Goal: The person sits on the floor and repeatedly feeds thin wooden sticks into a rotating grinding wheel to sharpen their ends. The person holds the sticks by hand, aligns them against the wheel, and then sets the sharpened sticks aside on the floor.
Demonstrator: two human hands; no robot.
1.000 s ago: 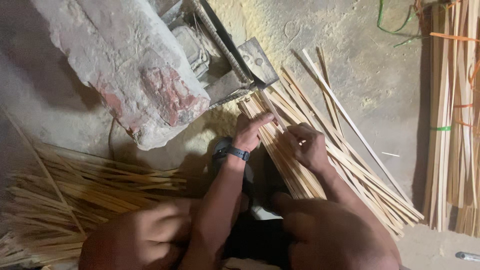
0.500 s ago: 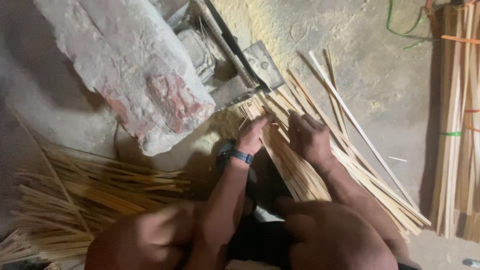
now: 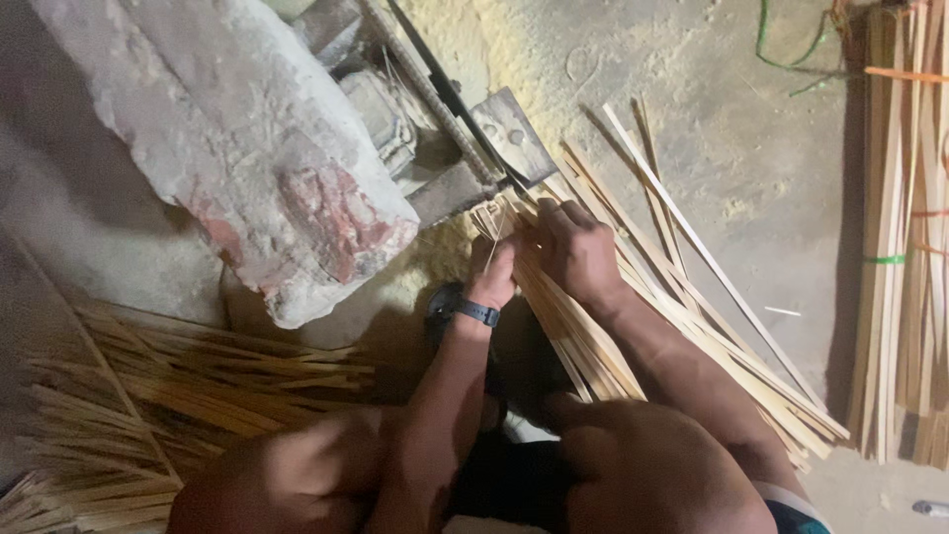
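Note:
A loose pile of long pale bamboo strips [image 3: 692, 326] lies fanned across the ground, its upper ends against a metal blade fixture [image 3: 504, 138]. My right hand [image 3: 578, 252] rests on top of those upper ends, fingers curled over them. My left hand [image 3: 494, 277], with a dark watch at the wrist, pinches the ends of a few strips just beside the right hand, next to the blade. Both hands are close together and touch the same bunch.
A big whitish stone block with red patches [image 3: 247, 148] weighs down the fixture at upper left. Thin split sticks [image 3: 148, 396] are heaped at lower left. Tied bundles of strips [image 3: 905, 247] stand at the right edge. My knees fill the bottom.
Both hands have slid up the strips toward the metal blade and drawn closer together. The view has shifted slightly.

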